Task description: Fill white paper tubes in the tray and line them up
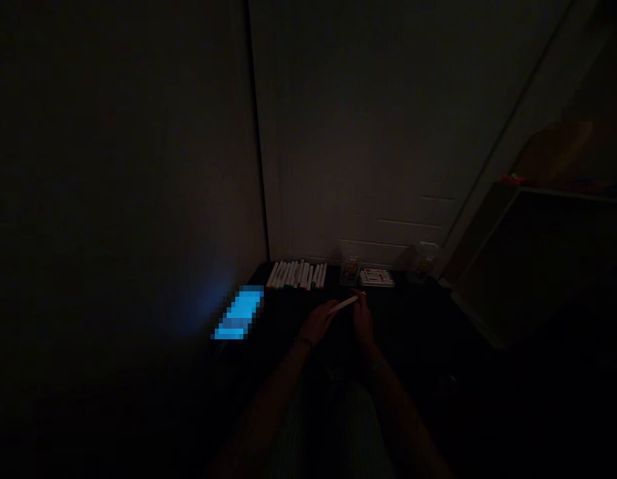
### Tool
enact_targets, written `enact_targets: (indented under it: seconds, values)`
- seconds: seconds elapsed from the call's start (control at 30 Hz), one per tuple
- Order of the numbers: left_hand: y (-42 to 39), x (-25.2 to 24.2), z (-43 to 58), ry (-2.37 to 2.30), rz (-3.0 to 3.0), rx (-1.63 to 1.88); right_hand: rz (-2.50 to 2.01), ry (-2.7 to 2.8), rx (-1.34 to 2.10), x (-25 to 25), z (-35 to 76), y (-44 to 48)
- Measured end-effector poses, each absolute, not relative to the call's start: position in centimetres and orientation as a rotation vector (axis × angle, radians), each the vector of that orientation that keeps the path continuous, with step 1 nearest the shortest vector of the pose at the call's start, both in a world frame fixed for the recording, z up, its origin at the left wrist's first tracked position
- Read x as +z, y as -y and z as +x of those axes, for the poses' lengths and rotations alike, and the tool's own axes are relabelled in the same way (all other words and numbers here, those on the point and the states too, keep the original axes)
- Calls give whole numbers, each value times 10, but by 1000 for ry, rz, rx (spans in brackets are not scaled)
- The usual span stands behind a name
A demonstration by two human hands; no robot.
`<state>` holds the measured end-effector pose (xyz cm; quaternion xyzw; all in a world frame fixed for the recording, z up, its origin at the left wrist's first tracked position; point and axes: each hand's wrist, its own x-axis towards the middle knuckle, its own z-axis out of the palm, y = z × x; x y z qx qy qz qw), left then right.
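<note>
In very dim light, a white marker [343, 305] is held slantwise between my two hands over the dark table. My left hand [317, 322] is closed on its lower left end. At the upper right end, the fingers of my right hand [361, 318] are closed around the tip. Beyond my hands, a row of white markers [295, 275] lies side by side at the back left of the table. A stack of white markers [377, 277] lies behind my right hand, next to a clear plastic case [351, 269] with a label.
Another clear case [424, 263] stands at the back right. A glowing, pixelated screen [239, 314] is at the left edge of the dark table [408, 319]. Pale walls [338, 133] rise behind and at left; a boxy piece of furniture [538, 266] stands at right.
</note>
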<state>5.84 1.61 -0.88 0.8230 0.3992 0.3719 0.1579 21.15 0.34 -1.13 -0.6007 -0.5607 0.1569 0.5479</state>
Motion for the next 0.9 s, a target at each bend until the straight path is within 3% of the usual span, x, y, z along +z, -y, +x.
enact_targets:
  seconds: [0.23, 0.5, 0.9]
  values:
    - [-20, -14, 59, -1269, 2385, 928, -1348, 1171, 348, -4, 208, 1]
    - [-19, -14, 57, -1304, 2471, 959, -1225, 992, 661, -10, 214, -10]
    - [-19, -10, 57, -1336, 2539, 1066, -1341, 948, 260, -3, 211, 2]
